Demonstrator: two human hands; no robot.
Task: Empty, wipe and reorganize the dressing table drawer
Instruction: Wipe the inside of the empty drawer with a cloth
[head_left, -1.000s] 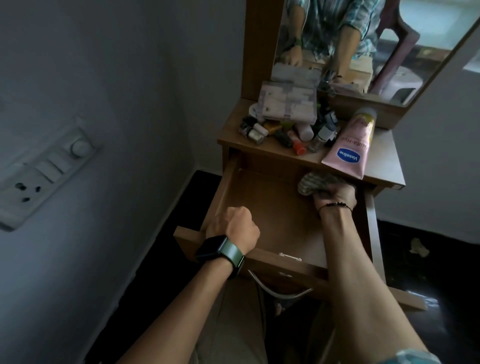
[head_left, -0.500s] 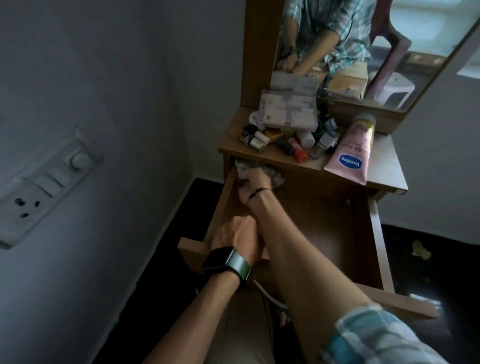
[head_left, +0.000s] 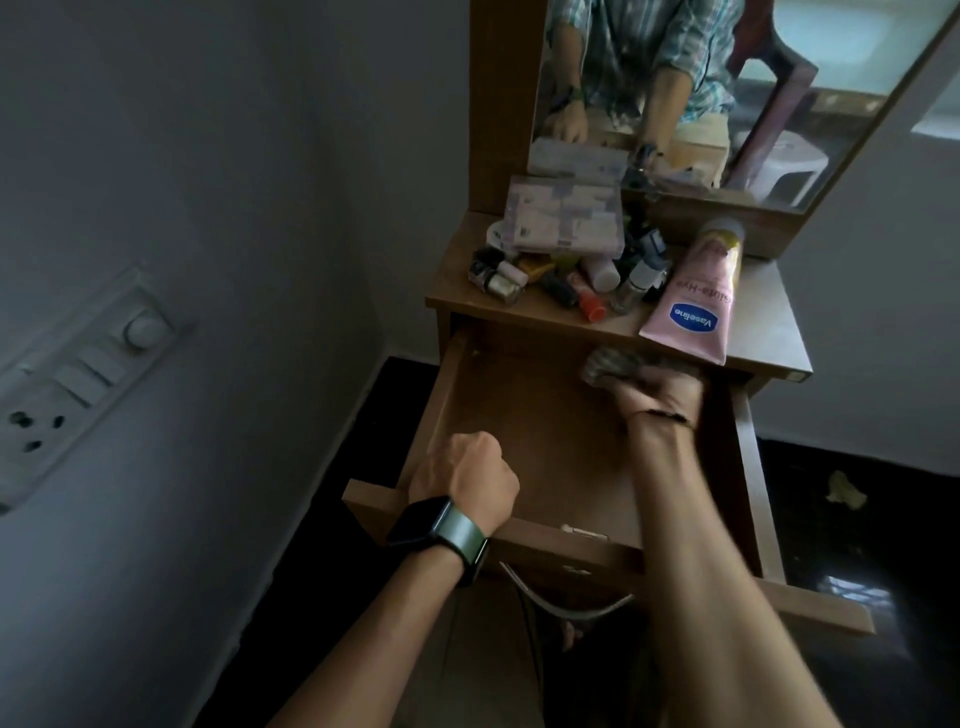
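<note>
The wooden drawer (head_left: 519, 436) of the dressing table stands pulled out, its bottom bare except for a small white stick (head_left: 582, 531) at the front. My right hand (head_left: 660, 397) grips a crumpled grey cloth (head_left: 610, 366) at the drawer's back right, under the tabletop edge. My left hand (head_left: 465, 475), with a smartwatch on the wrist, is curled over the drawer's front left edge. On the tabletop (head_left: 769, 332) lie a pink Vaseline tube (head_left: 693, 299), several small bottles (head_left: 566, 283) and a flat pale box (head_left: 563, 218).
A mirror (head_left: 727, 93) rises behind the tabletop and reflects a person and a chair. A grey wall with a switch and socket plate (head_left: 78, 374) is close on the left. The floor is dark; a scrap (head_left: 847, 488) lies on it at right. A metal handle (head_left: 566, 605) hangs below the drawer front.
My right hand has swept the cloth from the drawer's back left corner across to the back right. My left hand has stayed on the front edge.
</note>
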